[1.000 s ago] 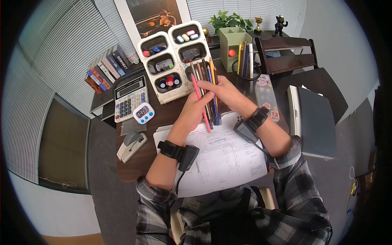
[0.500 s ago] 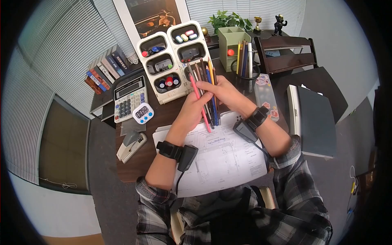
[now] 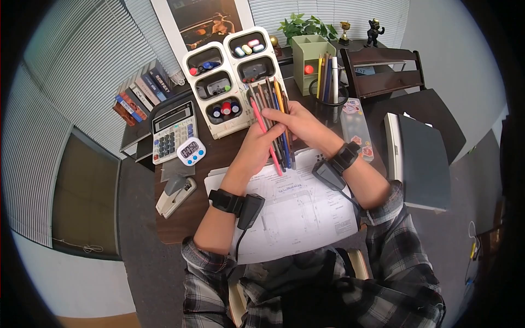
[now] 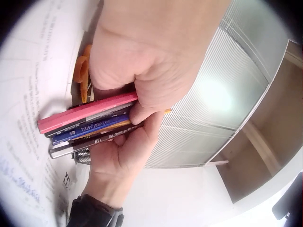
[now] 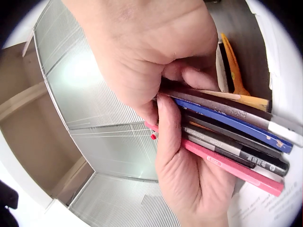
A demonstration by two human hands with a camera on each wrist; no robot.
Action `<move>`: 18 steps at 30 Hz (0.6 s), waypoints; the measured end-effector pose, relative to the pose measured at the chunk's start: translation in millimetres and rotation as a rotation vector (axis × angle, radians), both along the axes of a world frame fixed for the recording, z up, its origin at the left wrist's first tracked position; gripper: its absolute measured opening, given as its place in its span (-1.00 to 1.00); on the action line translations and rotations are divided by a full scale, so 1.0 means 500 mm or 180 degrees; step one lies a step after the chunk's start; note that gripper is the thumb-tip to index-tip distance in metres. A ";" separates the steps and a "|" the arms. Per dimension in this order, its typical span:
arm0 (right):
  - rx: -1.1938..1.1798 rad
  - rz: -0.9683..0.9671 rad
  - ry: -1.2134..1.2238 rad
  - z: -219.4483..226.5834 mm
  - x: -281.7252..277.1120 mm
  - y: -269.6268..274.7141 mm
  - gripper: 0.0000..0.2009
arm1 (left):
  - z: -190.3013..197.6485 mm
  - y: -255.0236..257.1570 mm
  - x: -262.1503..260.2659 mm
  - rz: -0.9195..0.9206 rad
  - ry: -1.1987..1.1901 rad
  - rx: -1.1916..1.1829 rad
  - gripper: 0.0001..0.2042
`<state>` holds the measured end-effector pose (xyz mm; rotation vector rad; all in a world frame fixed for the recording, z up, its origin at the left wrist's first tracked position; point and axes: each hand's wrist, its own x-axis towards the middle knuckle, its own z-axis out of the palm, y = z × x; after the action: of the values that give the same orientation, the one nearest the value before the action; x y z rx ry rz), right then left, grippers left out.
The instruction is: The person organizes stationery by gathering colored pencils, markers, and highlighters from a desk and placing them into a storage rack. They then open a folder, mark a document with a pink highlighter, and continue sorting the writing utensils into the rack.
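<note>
Both hands hold one bundle of pencils between them above the papers in the head view. The left hand (image 3: 259,147) grips the bundle from the left, beside a pink pencil (image 3: 258,115). From the right, the right hand (image 3: 308,127) wraps the other side, its thumb lying across the pencils. In the left wrist view, the pink pencil (image 4: 87,112), a blue pencil (image 4: 90,129) and a dark pencil (image 4: 99,140) lie side by side. Several pencil ends stick out past the fingers in the right wrist view, among them a blue pencil (image 5: 227,119). Palms and some fingertips are hidden.
A white compartment organizer (image 3: 222,90) stands behind the hands. Left are a calculator (image 3: 174,131), a timer (image 3: 191,151) and a stapler (image 3: 176,197). A mesh pen cup (image 3: 328,94) and green holder (image 3: 302,65) stand back right. Papers (image 3: 290,218) lie below.
The pencil tips have shifted slightly left and fanned a little in the grip. Both hands stay nearly in place, still around the bundle.
</note>
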<state>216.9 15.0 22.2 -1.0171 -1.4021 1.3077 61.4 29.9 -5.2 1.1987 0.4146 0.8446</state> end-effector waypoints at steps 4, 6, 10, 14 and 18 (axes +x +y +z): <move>-0.0078 -0.0025 -0.0034 0.005 0.001 -0.002 -0.61 | 0.005 -0.003 0.000 0.0010 -0.0015 0.0065 -0.75; -0.0093 0.0022 -0.0063 0.006 0.001 -0.002 -0.62 | 0.009 -0.006 0.000 0.0039 -0.0012 0.0099 -0.75; -0.0103 0.0042 -0.0039 0.006 0.000 -0.002 -0.62 | 0.020 -0.012 -0.001 0.0112 0.0050 0.0152 -0.75; -0.0089 0.0245 -0.0118 0.010 0.004 -0.003 -0.63 | 0.018 -0.010 -0.003 0.0099 0.0233 0.0271 -0.74; -0.0040 0.0280 -0.0226 0.010 0.007 -0.003 -0.60 | 0.016 -0.007 -0.004 0.0036 0.0174 0.0227 -0.76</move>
<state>220.4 13.7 27.4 -1.0290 -1.5088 1.3573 59.3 26.4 2.6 1.2886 0.4392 0.8436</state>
